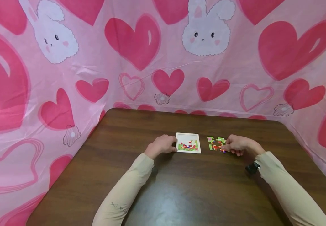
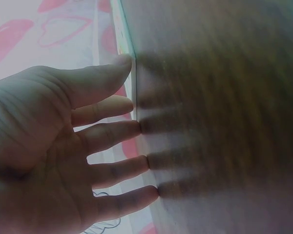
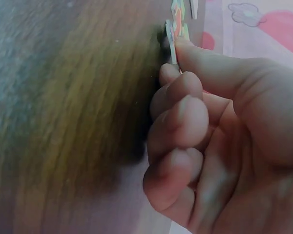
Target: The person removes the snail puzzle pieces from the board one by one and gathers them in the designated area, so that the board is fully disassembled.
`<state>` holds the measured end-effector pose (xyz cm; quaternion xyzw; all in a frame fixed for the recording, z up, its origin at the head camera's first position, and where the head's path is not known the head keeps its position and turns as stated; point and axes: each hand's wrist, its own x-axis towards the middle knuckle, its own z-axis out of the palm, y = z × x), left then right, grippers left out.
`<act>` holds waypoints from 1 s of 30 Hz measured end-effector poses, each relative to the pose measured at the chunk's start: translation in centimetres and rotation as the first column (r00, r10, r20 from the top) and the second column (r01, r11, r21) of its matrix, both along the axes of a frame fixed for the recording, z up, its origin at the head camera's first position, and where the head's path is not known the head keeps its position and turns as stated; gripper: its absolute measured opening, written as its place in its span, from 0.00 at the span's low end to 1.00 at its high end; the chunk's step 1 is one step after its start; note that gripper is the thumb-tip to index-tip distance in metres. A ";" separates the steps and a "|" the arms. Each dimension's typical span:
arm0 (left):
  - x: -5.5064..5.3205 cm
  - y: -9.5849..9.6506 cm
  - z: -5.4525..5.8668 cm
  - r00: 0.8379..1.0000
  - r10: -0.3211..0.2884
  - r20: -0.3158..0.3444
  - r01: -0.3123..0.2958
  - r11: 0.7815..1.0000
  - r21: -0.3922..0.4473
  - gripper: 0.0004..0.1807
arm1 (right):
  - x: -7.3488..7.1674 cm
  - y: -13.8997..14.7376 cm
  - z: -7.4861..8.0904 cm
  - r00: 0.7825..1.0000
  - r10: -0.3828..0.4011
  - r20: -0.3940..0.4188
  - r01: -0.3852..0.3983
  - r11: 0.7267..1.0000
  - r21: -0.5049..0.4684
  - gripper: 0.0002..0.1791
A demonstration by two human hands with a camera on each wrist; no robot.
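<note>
A square white-rimmed puzzle tray (image 1: 187, 137) lies on the table, its lower part filled with colourful picture pieces (image 1: 189, 146). At its left edge is my left hand (image 1: 162, 144), fingers extended; in the left wrist view the thumb touches the tray's side and the other fingertips reach the tabletop. Right of the tray lies a cluster of loose jigsaw pieces (image 1: 210, 139), green, red and yellow. My right hand (image 1: 239, 143) pinches one puzzle piece (image 3: 171, 44) between thumb and index finger at the cluster's near right side. Its other fingers are curled, and the piece's picture is mostly hidden.
The brown wooden table (image 1: 163, 188) extends around the tray and pieces. Behind it and on both sides hangs a pink cloth (image 1: 177, 62) with hearts and rabbits. A black device (image 1: 252, 168) sits at the right wrist.
</note>
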<state>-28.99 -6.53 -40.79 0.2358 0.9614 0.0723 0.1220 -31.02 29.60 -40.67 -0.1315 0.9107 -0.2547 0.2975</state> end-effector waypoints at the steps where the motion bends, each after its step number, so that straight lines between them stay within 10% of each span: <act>1: 0.0 0.0 0.0 1.000 0.001 0.000 -0.001 1.000 0.001 0.25 | 0.0 0.0 0.1 1.000 0.000 -0.001 0.000 1.000 0.014 0.24; 22: -0.1 0.0 -0.2 1.000 -0.002 0.004 0.002 1.000 0.004 0.24 | 0.2 -1.8 0.8 0.996 0.057 -0.072 -0.059 0.998 -0.033 0.20; 30: 0.1 0.0 -0.1 1.000 0.014 0.015 -0.014 1.000 0.013 0.25 | 0.5 -4.8 1.4 0.973 0.065 -0.219 -0.082 0.994 -0.067 0.10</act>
